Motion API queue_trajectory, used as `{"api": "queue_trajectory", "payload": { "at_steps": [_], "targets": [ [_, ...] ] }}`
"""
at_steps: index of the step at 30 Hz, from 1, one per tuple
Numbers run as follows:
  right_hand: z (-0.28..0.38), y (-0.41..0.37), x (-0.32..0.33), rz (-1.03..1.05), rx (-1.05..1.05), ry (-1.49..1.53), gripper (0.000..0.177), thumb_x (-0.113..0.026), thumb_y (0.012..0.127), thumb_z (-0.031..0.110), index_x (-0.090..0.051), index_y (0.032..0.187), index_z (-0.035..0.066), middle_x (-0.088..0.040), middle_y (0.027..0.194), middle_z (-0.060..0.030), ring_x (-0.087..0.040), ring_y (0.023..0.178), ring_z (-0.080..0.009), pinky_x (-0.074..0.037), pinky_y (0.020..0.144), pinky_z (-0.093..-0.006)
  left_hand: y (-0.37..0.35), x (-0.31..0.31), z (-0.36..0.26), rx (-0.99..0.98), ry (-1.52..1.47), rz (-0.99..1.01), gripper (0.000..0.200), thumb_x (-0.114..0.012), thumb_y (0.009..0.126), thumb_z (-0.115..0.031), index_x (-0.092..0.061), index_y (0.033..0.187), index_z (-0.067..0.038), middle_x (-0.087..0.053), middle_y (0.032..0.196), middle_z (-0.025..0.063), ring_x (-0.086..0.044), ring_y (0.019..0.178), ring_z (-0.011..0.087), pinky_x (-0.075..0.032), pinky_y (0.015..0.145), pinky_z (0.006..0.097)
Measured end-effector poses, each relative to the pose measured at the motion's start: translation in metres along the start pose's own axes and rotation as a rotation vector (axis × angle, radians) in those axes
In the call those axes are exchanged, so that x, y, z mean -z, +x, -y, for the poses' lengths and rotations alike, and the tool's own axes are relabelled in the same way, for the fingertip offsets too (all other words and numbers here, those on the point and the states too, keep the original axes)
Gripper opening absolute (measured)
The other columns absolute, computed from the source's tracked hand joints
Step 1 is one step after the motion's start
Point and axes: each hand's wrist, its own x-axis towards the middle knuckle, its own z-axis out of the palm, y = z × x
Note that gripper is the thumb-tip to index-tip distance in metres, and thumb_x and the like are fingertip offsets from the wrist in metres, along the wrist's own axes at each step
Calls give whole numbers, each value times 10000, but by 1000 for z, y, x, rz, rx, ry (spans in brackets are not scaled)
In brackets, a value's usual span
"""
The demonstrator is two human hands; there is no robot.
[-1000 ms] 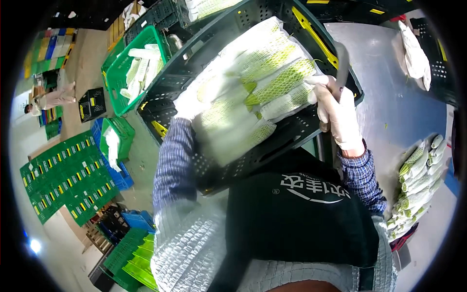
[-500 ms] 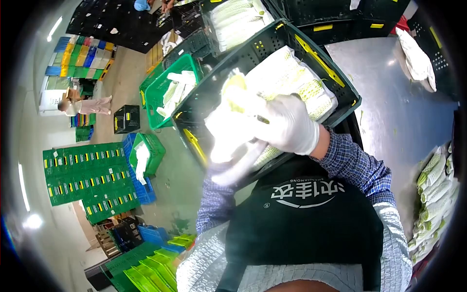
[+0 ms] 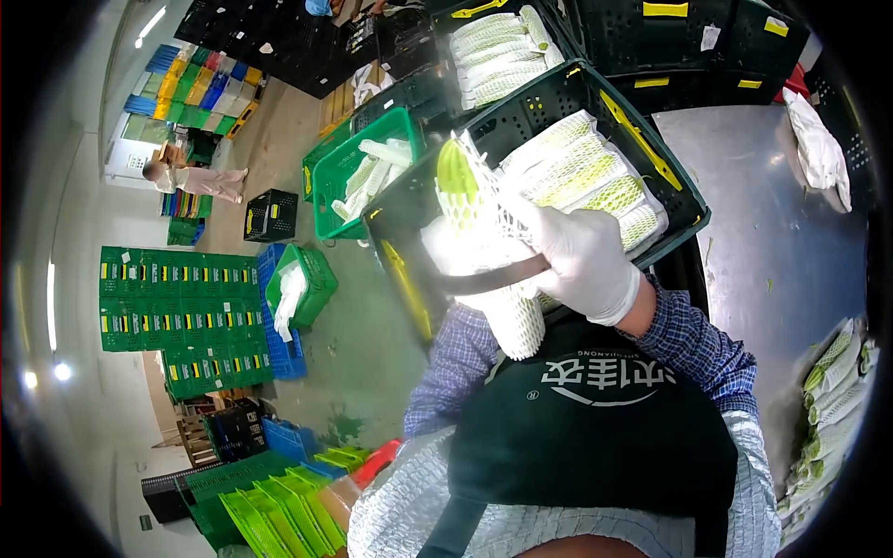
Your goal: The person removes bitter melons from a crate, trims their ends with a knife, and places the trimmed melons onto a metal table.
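Observation:
In front of my chest is a long green gourd [image 3: 456,179] in a white foam net sleeve [image 3: 517,327], its tip pointing up and away. My left hand [image 3: 448,244], gloved in white and washed out by glare, is closed around it from the left. My right hand [image 3: 591,262], also gloved, is closed on a dark, flat, blade-like strip [image 3: 493,278] that crosses in front of the sleeve; its fingers touch the netting. Beneath both hands stands a dark green crate [image 3: 686,166] with a row of netted gourds [image 3: 584,172] inside.
Another crate of netted gourds [image 3: 502,56] stands behind. To the left, a green basket [image 3: 321,191] holds white sleeves. A steel table [image 3: 744,214] is at right, with netted gourds [image 3: 833,400] piled near its front. Farther left are stacked green crates [image 3: 181,307] and a standing person [image 3: 209,181].
My view has shifted, so the scene sits farther right. The gourd has turned more upright, with its sleeve's lower end now showing. The dark strip now shows clearly across it.

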Motion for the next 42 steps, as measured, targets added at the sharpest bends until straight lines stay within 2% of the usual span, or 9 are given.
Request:
{"api": "queue_trajectory", "payload": {
  "at_steps": [8, 11, 16, 18, 20, 23, 28, 32, 42],
  "targets": [
    [-4, 12, 28, 13, -505, 431, 165, -729, 856, 192, -709, 930, 46, -604, 576, -56, -631, 507, -149, -458, 484, -285, -10, 7, -9, 3, 550, 36, 374, -466, 1021, -116, -472, 1384, -25, -593, 1239, 140, -607, 1096, 242, -550, 929, 362],
    [-5, 11, 31, -122, -552, 549, 119, -691, 874, 142, -703, 910, 30, -616, 594, -36, -629, 518, -109, -459, 497, -270, -1, -4, -3, 140, -89, 367, 366, -464, 1036, -166, -476, 1376, -31, -608, 1211, 109, -618, 1026, 209, -556, 845, 318],
    [-3, 4, 22, -409, -629, 866, 206, -657, 923, 140, -647, 774, -2, -622, 634, 1, -552, 522, -42, -421, 493, -211, 1, 8, 28, 144, 3, -75, 365, -472, 1048, -223, -471, 1371, -53, -623, 1162, 99, -619, 1008, 197, -544, 862, 312],
    [-2, 6, 35, -401, -805, 905, 129, -636, 931, 82, -602, 833, 6, -588, 670, 24, -494, 546, -6, -392, 507, -194, 7, 20, 33, 132, -205, -46, 497, -385, 1017, -459, -521, 1247, -40, -608, 913, 139, -574, 675, 287, -492, 564, 389],
    [-4, 3, 38, -398, -925, 922, 139, -634, 943, 85, -584, 840, 7, -566, 686, 40, -436, 525, 7, -358, 490, -189, 10, 18, 42, 121, -313, 85, 435, -474, 1016, -362, -504, 1304, -37, -600, 1112, 140, -586, 938, 257, -517, 772, 371],
    [-12, -7, 34, -254, -883, 843, 171, -646, 945, 96, -587, 810, 9, -560, 686, 46, -446, 551, 8, -367, 507, -192, 19, 10, 44, 115, -466, 513, 421, -524, 1003, -311, -499, 1318, -32, -588, 1209, 152, -584, 1078, 245, -527, 859, 368],
    [-12, 3, 40, -199, -694, 946, 232, -742, 892, 165, -629, 1007, -1, -610, 720, 35, -559, 666, -5, -425, 568, -193, 11, -2, 39, 126, -361, 249, 425, -527, 999, -329, -505, 1305, -36, -593, 1187, 144, -589, 1055, 241, -527, 837, 363],
    [-13, 24, 50, -152, -324, 391, 260, -761, 828, 233, -644, 931, 25, -615, 722, -45, -612, 631, -140, -479, 586, -281, 22, -7, 40, 105, -329, 167, 428, -529, 996, -344, -510, 1295, -39, -597, 1169, 138, -593, 1037, 238, -528, 820, 359],
    [-17, 12, 58, -202, -336, 327, 115, -712, 813, 112, -669, 815, 5, -644, 672, -98, -657, 570, -197, -506, 542, -298, 13, -14, 45, 157, -298, 196, 437, -534, 989, -381, -523, 1270, -47, -608, 1125, 124, -603, 992, 229, -528, 777, 349]
  ]
}}
